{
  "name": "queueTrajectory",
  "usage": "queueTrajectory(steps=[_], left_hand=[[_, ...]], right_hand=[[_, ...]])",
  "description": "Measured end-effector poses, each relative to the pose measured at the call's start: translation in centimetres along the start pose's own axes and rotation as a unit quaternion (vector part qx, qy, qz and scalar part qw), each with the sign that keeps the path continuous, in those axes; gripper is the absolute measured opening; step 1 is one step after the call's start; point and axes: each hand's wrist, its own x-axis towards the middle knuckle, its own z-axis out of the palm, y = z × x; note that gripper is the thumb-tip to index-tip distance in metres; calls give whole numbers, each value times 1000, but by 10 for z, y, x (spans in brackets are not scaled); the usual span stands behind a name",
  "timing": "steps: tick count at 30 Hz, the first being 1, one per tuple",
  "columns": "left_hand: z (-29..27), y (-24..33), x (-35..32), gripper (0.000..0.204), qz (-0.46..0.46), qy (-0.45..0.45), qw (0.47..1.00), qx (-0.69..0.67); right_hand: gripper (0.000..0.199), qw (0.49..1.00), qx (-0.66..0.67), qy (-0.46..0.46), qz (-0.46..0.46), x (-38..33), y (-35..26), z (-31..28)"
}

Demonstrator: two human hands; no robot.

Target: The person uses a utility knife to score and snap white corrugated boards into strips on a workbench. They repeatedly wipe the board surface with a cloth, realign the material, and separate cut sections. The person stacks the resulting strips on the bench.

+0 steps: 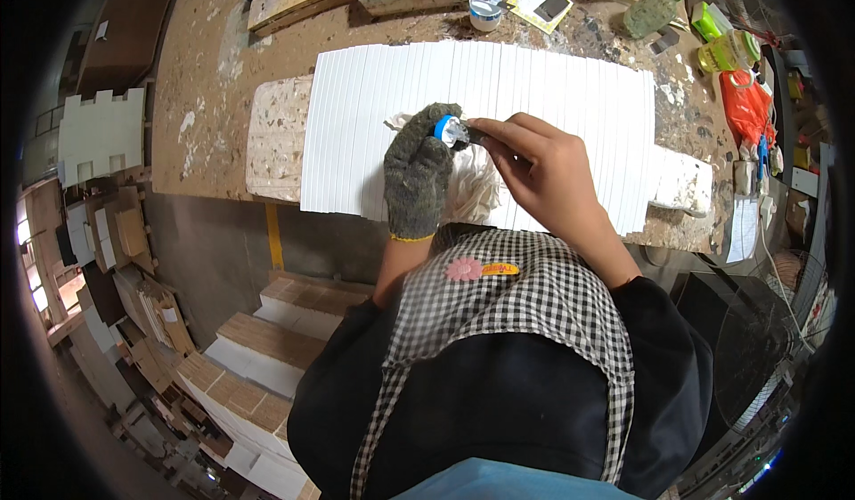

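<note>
My left hand (pixel 419 175), in a dark grey knit glove with a yellow cuff edge, is closed around a small blue-rimmed cap (pixel 440 127) with white paste inside. My bare right hand (pixel 543 166) pinches a thin dark scraper (pixel 476 136), its tip at the mouth of the cap. Below both hands, many white strips (pixel 570 99) lie side by side in a broad row. A crumpled whitish cloth (pixel 474 186) rests on them, partly hidden by my hands.
The strips lie across padded blocks (pixel 278 139) on a paint-spattered workbench (pixel 214 73). At the back stand a white tub (pixel 485 10) and a yellow card with a dark plate (pixel 545 7). Bottles and a red bag (pixel 746 104) crowd the right side. Stacked boards (pixel 240 349) stand below left.
</note>
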Motion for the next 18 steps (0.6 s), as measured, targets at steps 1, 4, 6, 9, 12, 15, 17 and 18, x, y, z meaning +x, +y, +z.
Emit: queueTrajectory(steps=[1, 4, 6, 9, 12, 15, 17, 18], left_hand=[[0, -1, 0, 44, -7, 2, 1000, -11], [0, -3, 0, 46, -9, 3, 999, -38], [-1, -4, 0, 47, -7, 1, 999, -45], [-2, -2, 0, 47, -6, 3, 1000, -26], [-3, 0, 0, 46, 1, 6, 1000, 14], [-4, 2, -1, 44, 1, 0, 999, 32], [-4, 2, -1, 43, -5, 2, 999, 42], [-3, 2, -1, 44, -6, 0, 999, 47]], right_hand=[[28, 999, 22, -7, 25, 1, 2, 0], [25, 994, 85, -13, 61, 2, 6, -1], [25, 994, 87, -14, 70, 2, 7, -1], [26, 999, 28, 3, 32, 1, 6, 2], [28, 998, -45, 24, -21, 0, 3, 4], [30, 995, -84, 25, -48, 0, 2, 5], [30, 995, -83, 18, -43, 0, 2, 4], [30, 998, -59, 15, -32, 0, 2, 3]])
